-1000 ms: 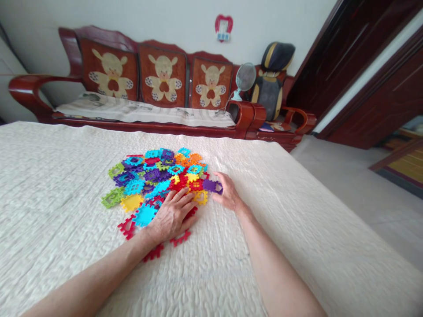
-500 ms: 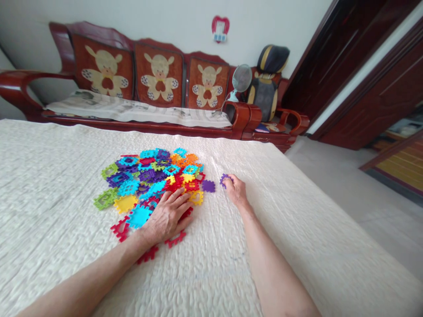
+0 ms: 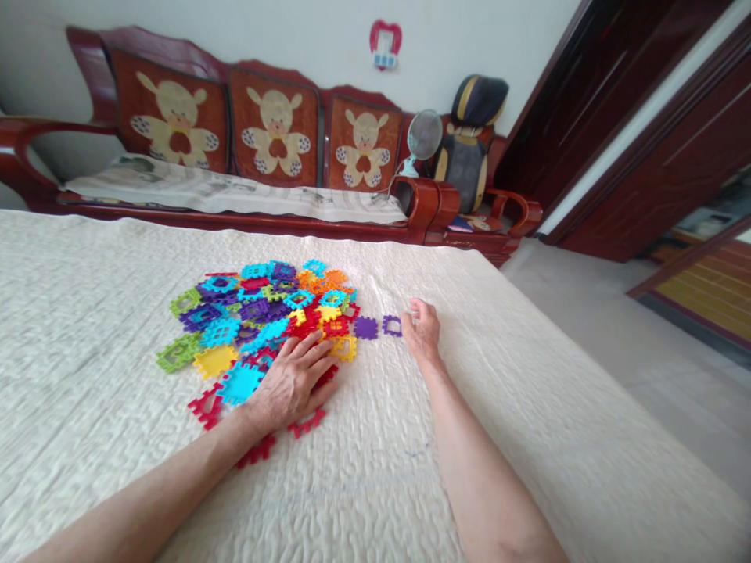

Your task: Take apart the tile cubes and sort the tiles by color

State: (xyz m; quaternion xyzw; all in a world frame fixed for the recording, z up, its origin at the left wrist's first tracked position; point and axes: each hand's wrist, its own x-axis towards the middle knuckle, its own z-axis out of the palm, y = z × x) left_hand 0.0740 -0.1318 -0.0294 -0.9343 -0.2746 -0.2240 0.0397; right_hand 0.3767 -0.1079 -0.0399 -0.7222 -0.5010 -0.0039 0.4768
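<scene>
My left hand (image 3: 299, 379) lies flat with fingers spread over the near right part of a pile of plastic interlocking tiles (image 3: 258, 310), on top of red ones. Just right of the pile, a solid purple tile (image 3: 366, 328) rests flat. Beside it, with a small gap, lies a purple frame tile (image 3: 392, 325) with a cut-out centre. My right hand (image 3: 421, 331) is at the right edge of that frame tile, its fingers apart and holding nothing. A light blue solid tile (image 3: 241, 382) and a yellow tile (image 3: 215, 361) lie left of my left hand.
A cream quilted cloth (image 3: 364, 485) covers the table. Beyond its far edge stands a wooden sofa (image 3: 258, 227) with bear cushions (image 3: 274, 129). A small fan (image 3: 424, 134) and a chair with a massage cushion (image 3: 463, 168) are at the back right.
My right hand has let go of the purple frame tile, which now lies flat beside the solid purple one. My left hand stays on the pile. The view has shifted slightly.
</scene>
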